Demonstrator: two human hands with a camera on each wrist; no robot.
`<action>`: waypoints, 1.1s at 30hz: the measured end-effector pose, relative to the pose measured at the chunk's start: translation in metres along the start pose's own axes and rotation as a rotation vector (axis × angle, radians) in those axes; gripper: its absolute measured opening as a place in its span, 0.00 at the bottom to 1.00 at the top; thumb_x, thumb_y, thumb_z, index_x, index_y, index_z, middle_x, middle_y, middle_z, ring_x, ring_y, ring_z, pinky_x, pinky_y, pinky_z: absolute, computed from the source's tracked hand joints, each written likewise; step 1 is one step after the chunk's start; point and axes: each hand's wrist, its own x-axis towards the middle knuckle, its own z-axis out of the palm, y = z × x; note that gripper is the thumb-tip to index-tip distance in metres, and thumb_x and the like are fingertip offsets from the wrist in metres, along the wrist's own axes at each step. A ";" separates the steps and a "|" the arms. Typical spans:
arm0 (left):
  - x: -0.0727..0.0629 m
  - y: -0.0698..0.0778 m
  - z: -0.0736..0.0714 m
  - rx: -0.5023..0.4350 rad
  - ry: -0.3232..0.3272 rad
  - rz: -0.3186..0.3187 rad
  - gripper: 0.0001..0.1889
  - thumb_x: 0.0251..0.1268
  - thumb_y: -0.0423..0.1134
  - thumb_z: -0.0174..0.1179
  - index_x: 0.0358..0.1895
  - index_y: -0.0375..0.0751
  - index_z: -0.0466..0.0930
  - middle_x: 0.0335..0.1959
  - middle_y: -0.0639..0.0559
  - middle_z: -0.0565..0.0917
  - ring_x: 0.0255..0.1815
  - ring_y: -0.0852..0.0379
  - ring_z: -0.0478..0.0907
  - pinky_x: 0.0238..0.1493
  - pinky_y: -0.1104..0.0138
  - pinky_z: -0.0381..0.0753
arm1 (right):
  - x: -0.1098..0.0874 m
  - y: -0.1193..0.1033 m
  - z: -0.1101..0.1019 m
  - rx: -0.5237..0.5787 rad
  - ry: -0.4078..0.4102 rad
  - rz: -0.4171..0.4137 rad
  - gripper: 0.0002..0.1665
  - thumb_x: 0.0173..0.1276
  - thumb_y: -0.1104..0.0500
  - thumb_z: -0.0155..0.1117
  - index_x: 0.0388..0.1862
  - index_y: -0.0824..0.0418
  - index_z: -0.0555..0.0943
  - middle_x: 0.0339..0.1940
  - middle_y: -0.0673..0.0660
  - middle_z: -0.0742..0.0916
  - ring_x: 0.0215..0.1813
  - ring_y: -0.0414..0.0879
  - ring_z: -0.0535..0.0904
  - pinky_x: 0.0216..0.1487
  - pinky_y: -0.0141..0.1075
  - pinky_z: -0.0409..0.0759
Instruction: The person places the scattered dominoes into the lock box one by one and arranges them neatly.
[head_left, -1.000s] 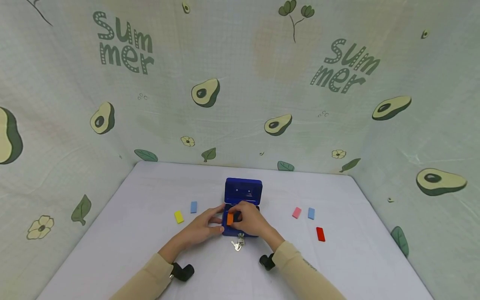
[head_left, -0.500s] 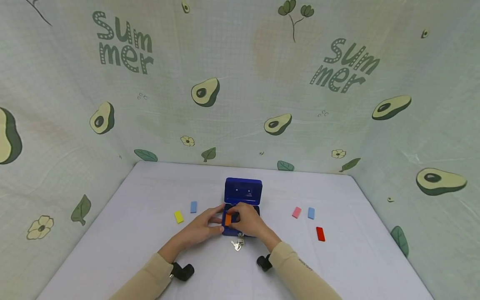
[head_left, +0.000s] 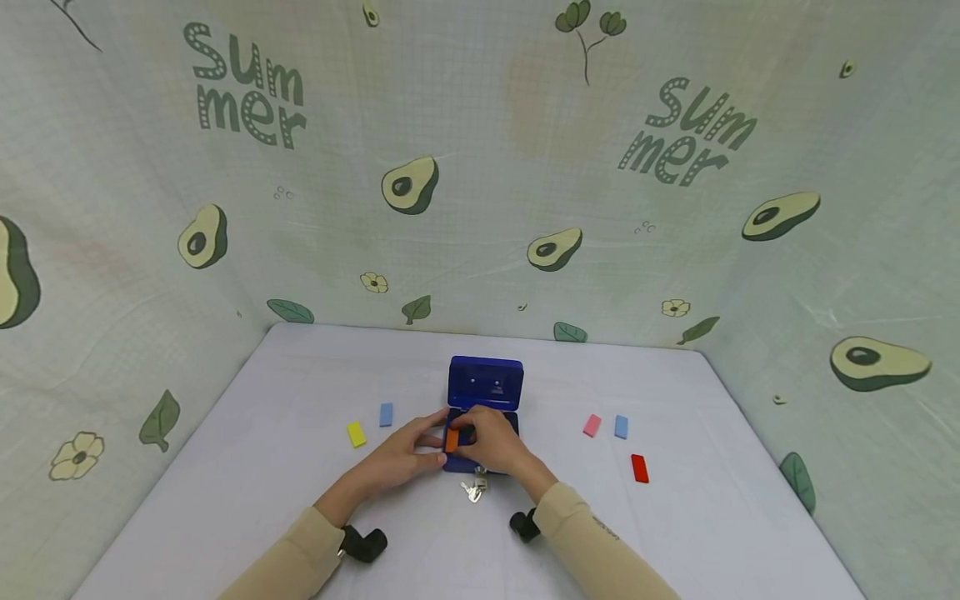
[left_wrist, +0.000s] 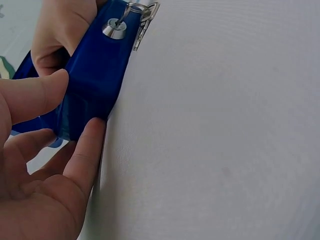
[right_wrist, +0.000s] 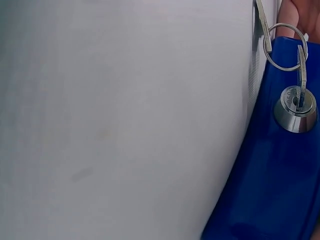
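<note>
A dark blue metal cash box (head_left: 486, 383) stands on the white table with its lid raised. My right hand (head_left: 493, 438) reaches into it and pinches an orange block (head_left: 452, 441) upright near the left wall. My left hand (head_left: 405, 450) rests against the box's left side. In the left wrist view the left thumb (left_wrist: 45, 92) meets the rim, and nearly straight fingers (left_wrist: 87, 155) touch the outer side. A key sits in the silver lock (right_wrist: 296, 109) on the front, with more keys (head_left: 472, 490) hanging from its ring. The right fingers are largely hidden by the box in the left wrist view.
Left of the box lie a yellow block (head_left: 356, 434) and a blue block (head_left: 386, 415). To the right are a pink block (head_left: 592, 426), another blue block (head_left: 621, 427) and a red block (head_left: 640, 468). An avocado-print cloth (head_left: 480, 300) surrounds the table on three sides.
The right hand has shifted slightly left inside the box, bringing the orange block closer to the left wall. The left hand stays at the box's side.
</note>
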 end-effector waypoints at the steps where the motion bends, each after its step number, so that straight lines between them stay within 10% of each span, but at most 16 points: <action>1: 0.000 0.000 0.000 -0.002 -0.001 0.001 0.42 0.73 0.45 0.70 0.85 0.55 0.60 0.84 0.45 0.63 0.73 0.43 0.74 0.72 0.43 0.74 | -0.001 0.000 -0.001 0.005 -0.002 -0.003 0.21 0.65 0.61 0.81 0.56 0.64 0.89 0.51 0.59 0.88 0.50 0.50 0.82 0.53 0.42 0.84; 20: -0.001 0.001 0.002 0.003 0.034 -0.020 0.41 0.73 0.44 0.70 0.85 0.58 0.60 0.83 0.48 0.65 0.72 0.44 0.75 0.72 0.41 0.74 | -0.047 0.022 -0.072 0.050 0.033 0.030 0.28 0.67 0.57 0.79 0.66 0.58 0.84 0.60 0.58 0.86 0.56 0.54 0.83 0.52 0.45 0.89; 33: 0.000 0.004 0.003 0.004 0.026 -0.014 0.41 0.74 0.44 0.69 0.85 0.58 0.60 0.84 0.48 0.64 0.72 0.45 0.75 0.72 0.41 0.73 | -0.080 0.098 -0.120 -0.031 0.142 0.179 0.33 0.66 0.57 0.80 0.69 0.62 0.81 0.64 0.66 0.84 0.59 0.62 0.81 0.54 0.52 0.86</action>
